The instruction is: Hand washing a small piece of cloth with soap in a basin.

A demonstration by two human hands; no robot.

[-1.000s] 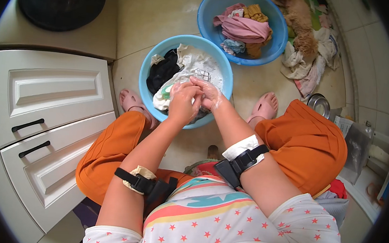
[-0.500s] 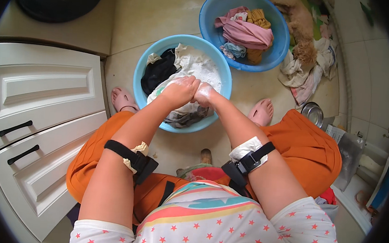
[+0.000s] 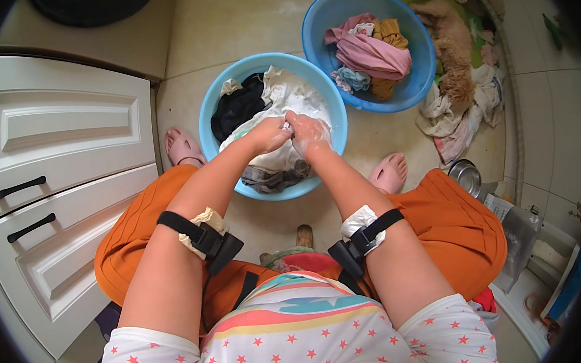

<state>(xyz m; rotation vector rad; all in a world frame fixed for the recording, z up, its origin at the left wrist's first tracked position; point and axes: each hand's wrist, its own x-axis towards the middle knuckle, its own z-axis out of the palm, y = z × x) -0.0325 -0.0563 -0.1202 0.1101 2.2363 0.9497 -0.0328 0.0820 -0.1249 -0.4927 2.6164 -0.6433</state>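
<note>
Below me a light blue basin [image 3: 209, 100] holds wet laundry. A soapy white garment [image 3: 285, 91] fills its middle and far side, with suds at the right. My left hand [image 3: 270, 135] and my right hand [image 3: 309, 134] meet over it, knuckle to knuckle, both closed on bunched folds of this white cloth. Lather coats my right hand. Most of the pinched fabric is hidden by the fingers. To the left in the basin lies a black garment [image 3: 238, 109], and a grey one [image 3: 273, 179] sits along the near edge.
A darker blue basin [image 3: 309, 43] with pink, mustard and pale blue clothes touches the first at its far right. Beyond lie a tan curly-furred dog [image 3: 456, 82] and crumpled cloths [image 3: 477, 104]. A white cabinet [image 3: 69, 126] stands left; a metal bowl [image 3: 465, 176] sits right.
My right hand has shifted up and turned, its fingers now over the cloth's fold. My left hand has slid slightly down and left. Both keep their grip on the white garment.
</note>
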